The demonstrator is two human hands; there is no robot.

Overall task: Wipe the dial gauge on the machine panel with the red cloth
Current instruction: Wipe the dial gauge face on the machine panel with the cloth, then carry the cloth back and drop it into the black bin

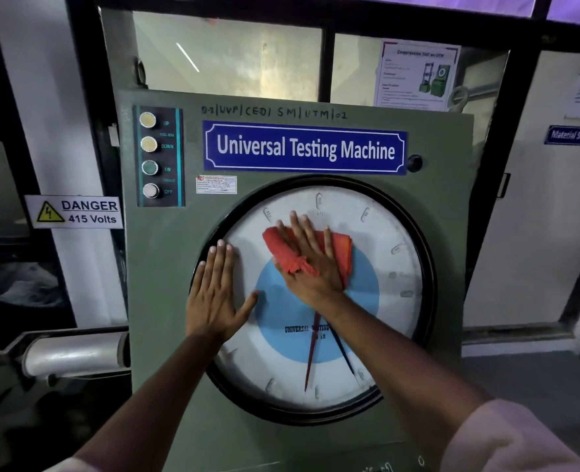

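The green machine panel [166,301] carries the big round dial gauge [394,301], whose glass spreads in every direction from the red cloth [341,248] near its upper middle. The right hand [307,267] presses that cloth flat, fingers [295,229] spread (nothing pinched). The left hand [213,294] braces open-fingered on the gauge's left rim, so the right is nearer the unwiped glass.

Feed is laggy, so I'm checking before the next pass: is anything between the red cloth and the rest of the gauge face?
Only the left hand: it lies flat across the gauge's left rim, covering that edge. The right hand presses the cloth against the upper middle of the glass; the rest of the face is clear.
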